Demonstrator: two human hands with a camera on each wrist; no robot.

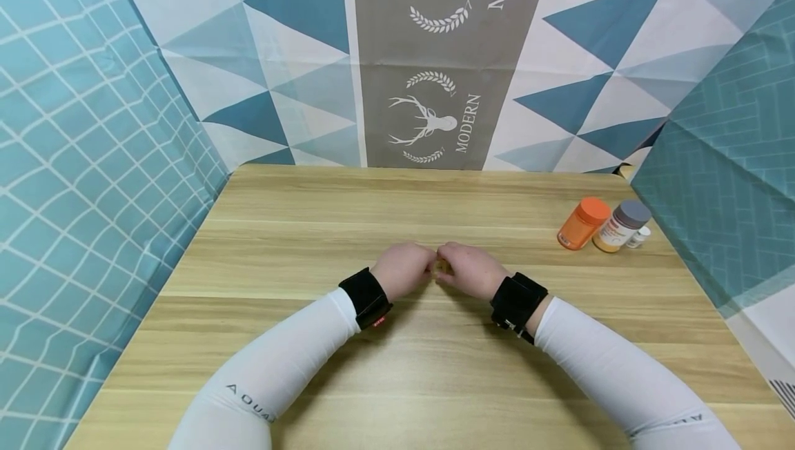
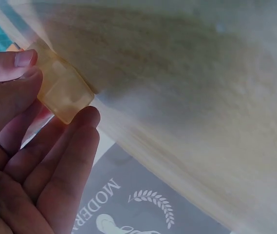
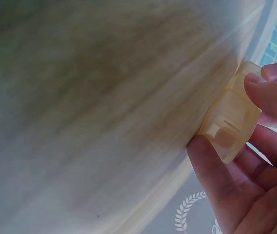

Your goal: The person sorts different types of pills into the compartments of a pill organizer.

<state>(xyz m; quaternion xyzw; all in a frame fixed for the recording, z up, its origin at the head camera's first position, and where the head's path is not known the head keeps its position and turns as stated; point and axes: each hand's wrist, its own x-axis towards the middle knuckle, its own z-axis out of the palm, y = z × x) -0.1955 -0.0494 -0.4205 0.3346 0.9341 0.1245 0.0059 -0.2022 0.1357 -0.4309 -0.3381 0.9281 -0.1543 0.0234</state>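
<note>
Both hands meet over the middle of the table around a small translucent yellow plastic case [image 1: 442, 268]. My left hand [image 1: 404, 270] pinches it from the left, thumb on one side and fingertips on the other. From the right, my right hand [image 1: 475, 270] grips the same case, its thumb close to the left thumb. In the left wrist view the case [image 2: 65, 92] has rounded corners and see-through walls. A roundish shape shows inside the case [image 3: 230, 124] in the right wrist view; what it is cannot be told. Fingers hide part of the case.
At the table's back right stand an orange bottle [image 1: 582, 223], a white-labelled bottle with a grey cap [image 1: 621, 226] and a tiny white bottle [image 1: 638, 237]. The wooden table [image 1: 298, 229] meets patterned cloth at its back and sides.
</note>
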